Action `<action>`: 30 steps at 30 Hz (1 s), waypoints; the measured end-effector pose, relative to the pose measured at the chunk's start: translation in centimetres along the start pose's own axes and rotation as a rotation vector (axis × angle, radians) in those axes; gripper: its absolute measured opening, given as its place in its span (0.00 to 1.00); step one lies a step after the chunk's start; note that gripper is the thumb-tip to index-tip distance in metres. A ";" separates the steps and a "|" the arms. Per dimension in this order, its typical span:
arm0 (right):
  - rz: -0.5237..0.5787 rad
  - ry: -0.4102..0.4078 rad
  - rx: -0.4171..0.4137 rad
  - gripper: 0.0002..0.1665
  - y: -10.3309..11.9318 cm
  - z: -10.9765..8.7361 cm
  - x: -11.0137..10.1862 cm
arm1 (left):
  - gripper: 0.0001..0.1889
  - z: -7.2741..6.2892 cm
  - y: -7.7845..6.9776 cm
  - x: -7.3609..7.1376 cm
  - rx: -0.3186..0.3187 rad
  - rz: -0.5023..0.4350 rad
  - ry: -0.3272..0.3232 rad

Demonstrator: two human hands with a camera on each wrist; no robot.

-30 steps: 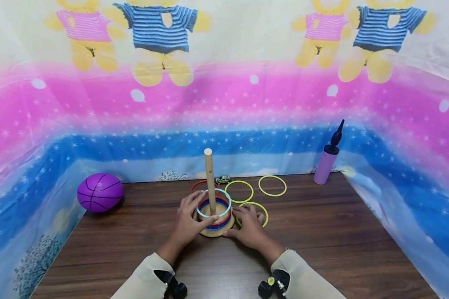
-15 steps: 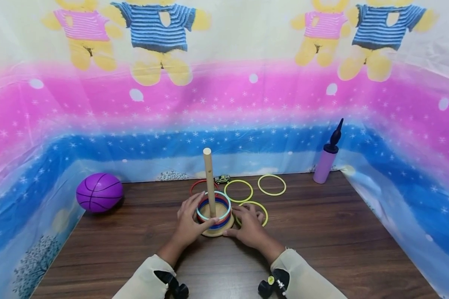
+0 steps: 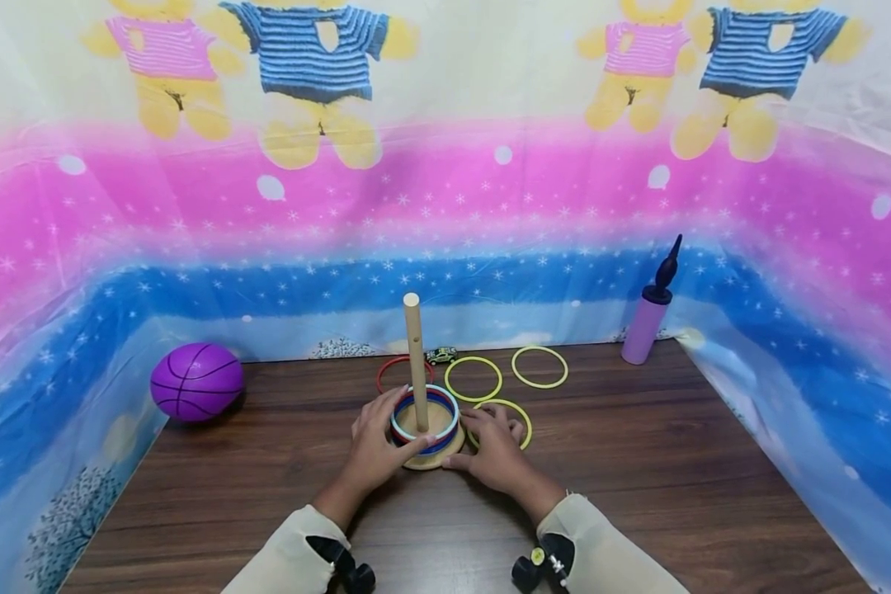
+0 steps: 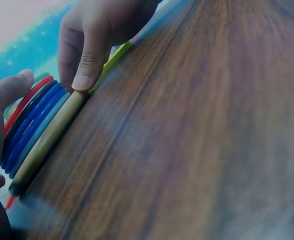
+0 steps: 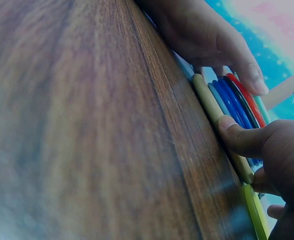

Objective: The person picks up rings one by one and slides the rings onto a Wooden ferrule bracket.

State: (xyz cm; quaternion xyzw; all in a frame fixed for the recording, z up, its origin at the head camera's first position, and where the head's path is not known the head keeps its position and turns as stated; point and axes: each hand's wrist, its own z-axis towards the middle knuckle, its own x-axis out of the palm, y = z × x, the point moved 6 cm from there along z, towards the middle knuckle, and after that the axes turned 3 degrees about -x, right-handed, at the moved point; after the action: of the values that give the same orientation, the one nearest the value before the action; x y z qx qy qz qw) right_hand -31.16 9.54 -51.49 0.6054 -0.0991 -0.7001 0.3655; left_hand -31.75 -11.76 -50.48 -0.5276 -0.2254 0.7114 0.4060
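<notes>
A wooden ring-toss stand (image 3: 425, 464) with an upright post (image 3: 417, 355) is on the table between my hands. Red and blue rings (image 5: 232, 102) are stacked round its post, with a light blue ring (image 3: 458, 412) lying on top. My left hand (image 3: 374, 437) holds the light blue ring from the left, thumb at the near side and fingers at the far left. My right hand (image 3: 499, 450) grips the right edge of the round base, its thumb (image 5: 233, 129) pressed on the rim. Part of a yellow ring (image 3: 529, 421) shows beyond that hand.
Two more yellow rings (image 3: 473, 379) lie behind the stand, beside a small toy car (image 3: 441, 355). A red ring (image 3: 386, 370) is partly hidden by the post. The purple ball (image 3: 197, 382) sits at the left, a purple hand pump (image 3: 646, 326) at the back right.
The light blue ring has come down a little, from tilted above the stack to lying flat on it, and my left fingers have lowered with it. My right hand has stayed put.
</notes>
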 end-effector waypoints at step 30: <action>0.017 0.011 0.006 0.47 -0.1 0.1 0.0 | 0.50 0.0 0.4 0.1 -0.002 -0.022 0.042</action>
State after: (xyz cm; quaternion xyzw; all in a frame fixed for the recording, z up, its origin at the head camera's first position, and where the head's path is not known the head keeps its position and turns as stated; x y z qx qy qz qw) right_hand -31.23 9.56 -51.51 0.6095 -0.1040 -0.6933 0.3702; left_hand -31.88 -11.93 -50.82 -0.5405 -0.2233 0.6953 0.4177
